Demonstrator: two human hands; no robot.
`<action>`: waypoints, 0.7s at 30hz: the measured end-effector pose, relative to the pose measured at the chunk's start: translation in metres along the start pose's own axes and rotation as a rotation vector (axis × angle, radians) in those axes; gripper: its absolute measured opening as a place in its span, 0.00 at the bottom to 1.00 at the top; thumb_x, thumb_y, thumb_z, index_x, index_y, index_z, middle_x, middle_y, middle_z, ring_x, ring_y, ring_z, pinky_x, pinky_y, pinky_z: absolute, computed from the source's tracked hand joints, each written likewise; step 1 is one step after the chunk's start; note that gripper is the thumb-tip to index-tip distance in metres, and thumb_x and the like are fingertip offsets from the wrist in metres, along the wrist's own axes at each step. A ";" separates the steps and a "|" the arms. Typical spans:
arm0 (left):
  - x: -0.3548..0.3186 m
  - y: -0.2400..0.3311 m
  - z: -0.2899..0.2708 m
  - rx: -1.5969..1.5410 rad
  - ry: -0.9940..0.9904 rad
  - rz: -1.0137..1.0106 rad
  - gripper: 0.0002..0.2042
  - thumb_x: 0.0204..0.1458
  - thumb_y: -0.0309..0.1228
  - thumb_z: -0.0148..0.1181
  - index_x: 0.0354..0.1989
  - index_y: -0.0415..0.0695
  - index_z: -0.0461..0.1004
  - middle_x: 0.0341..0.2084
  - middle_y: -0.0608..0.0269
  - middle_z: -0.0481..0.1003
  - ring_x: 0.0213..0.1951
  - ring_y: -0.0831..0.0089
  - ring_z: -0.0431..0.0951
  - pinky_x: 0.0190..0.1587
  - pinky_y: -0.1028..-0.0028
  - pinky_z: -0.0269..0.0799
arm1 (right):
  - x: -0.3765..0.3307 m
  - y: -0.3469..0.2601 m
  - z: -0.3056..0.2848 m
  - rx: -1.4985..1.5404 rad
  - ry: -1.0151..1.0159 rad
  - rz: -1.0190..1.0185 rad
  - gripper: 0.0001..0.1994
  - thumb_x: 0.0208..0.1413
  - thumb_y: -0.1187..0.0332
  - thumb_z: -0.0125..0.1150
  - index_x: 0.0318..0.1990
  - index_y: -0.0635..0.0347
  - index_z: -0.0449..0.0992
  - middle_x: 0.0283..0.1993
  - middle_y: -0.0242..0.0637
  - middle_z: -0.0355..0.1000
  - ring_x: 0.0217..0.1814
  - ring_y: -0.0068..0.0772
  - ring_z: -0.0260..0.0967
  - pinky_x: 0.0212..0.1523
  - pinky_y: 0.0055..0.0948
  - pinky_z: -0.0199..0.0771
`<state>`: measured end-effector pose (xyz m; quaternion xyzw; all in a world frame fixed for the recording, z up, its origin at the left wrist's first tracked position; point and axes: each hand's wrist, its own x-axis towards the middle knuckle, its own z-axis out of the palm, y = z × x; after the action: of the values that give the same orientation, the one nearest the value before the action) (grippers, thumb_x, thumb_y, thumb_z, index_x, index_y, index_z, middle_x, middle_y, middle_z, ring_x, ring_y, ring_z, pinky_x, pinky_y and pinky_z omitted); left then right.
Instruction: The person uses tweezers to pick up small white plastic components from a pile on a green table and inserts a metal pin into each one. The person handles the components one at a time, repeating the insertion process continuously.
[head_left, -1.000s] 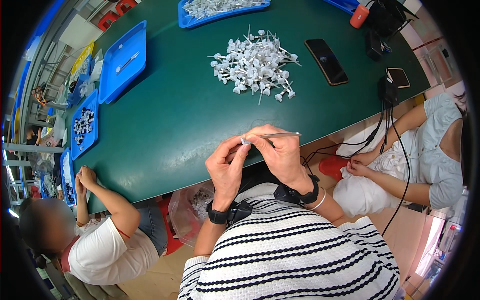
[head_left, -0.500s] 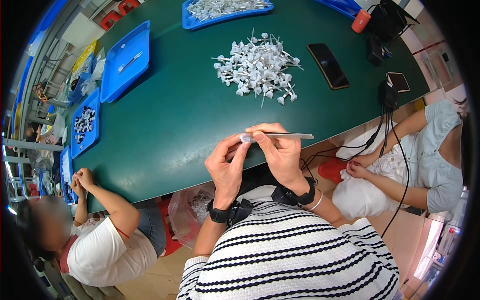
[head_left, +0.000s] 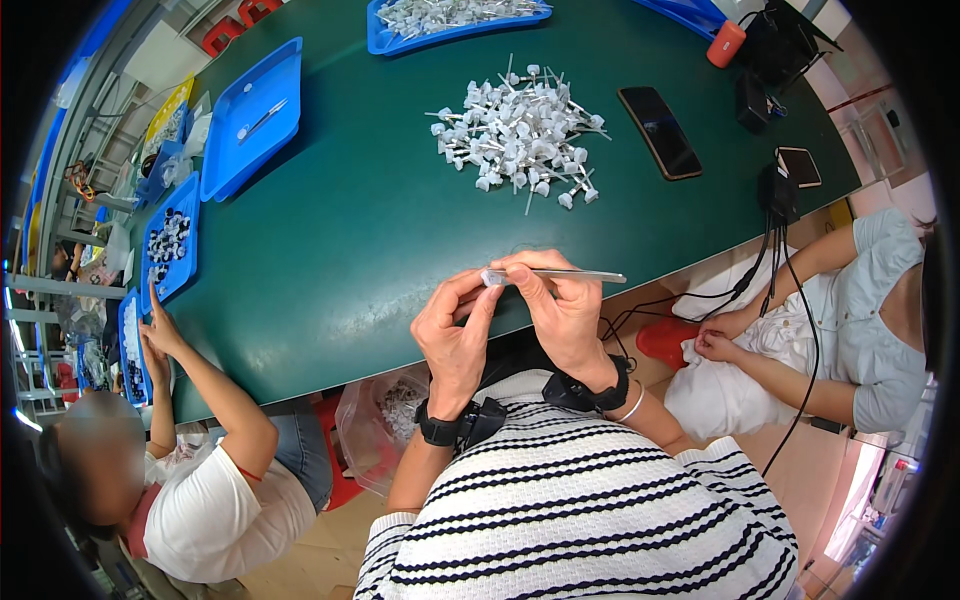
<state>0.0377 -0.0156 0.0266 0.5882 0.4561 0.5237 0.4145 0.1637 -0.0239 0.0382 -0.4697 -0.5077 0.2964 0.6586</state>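
Note:
Over the table's near edge, my left hand (head_left: 449,338) pinches a small whitish plastic piece (head_left: 492,278) between thumb and fingertips. My right hand (head_left: 565,318) is closed around slim metal tweezers (head_left: 602,276), whose one end sticks out to the right. The tweezers' other end points at the plastic piece; my fingers hide whether the tips touch it. Farther off on the green table (head_left: 330,260) lies a loose heap of white plastic parts with thin stems (head_left: 520,135).
A phone (head_left: 660,135) lies right of the heap. Blue trays stand at the left: one with tweezers (head_left: 225,165), one with black and white parts (head_left: 190,262). Another tray (head_left: 375,42) of white parts is at the back. Co-workers sit left and right; cables (head_left: 778,220) hang at the right edge.
My hands stay nearly still, with the plastic piece and tweezers held as before. At the left, the co-worker's hands have parted, one reaching up toward the tray of black and white parts.

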 end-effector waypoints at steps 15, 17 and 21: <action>-0.002 -0.001 -0.001 -0.022 0.008 -0.017 0.09 0.51 0.18 0.63 0.40 0.35 0.77 0.37 0.57 0.78 0.37 0.76 0.80 0.39 0.79 0.78 | -0.001 0.004 0.001 0.021 0.020 -0.006 0.05 0.58 0.74 0.60 0.35 0.67 0.80 0.33 0.37 0.79 0.30 0.26 0.74 0.30 0.24 0.74; -0.003 -0.004 -0.001 -0.043 0.016 -0.025 0.09 0.50 0.18 0.64 0.41 0.35 0.78 0.37 0.56 0.78 0.38 0.74 0.80 0.40 0.78 0.79 | -0.001 0.003 0.001 0.008 0.012 -0.018 0.05 0.58 0.74 0.60 0.36 0.67 0.79 0.33 0.37 0.78 0.30 0.27 0.75 0.31 0.24 0.74; -0.006 -0.008 0.000 -0.055 0.019 -0.032 0.09 0.51 0.18 0.63 0.41 0.35 0.78 0.38 0.56 0.78 0.38 0.74 0.80 0.40 0.78 0.78 | -0.001 0.001 -0.002 -0.059 -0.013 -0.045 0.05 0.58 0.74 0.60 0.35 0.67 0.79 0.32 0.39 0.78 0.30 0.30 0.75 0.31 0.25 0.74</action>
<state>0.0371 -0.0192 0.0179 0.5641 0.4547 0.5352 0.4343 0.1656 -0.0249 0.0372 -0.4756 -0.5310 0.2694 0.6475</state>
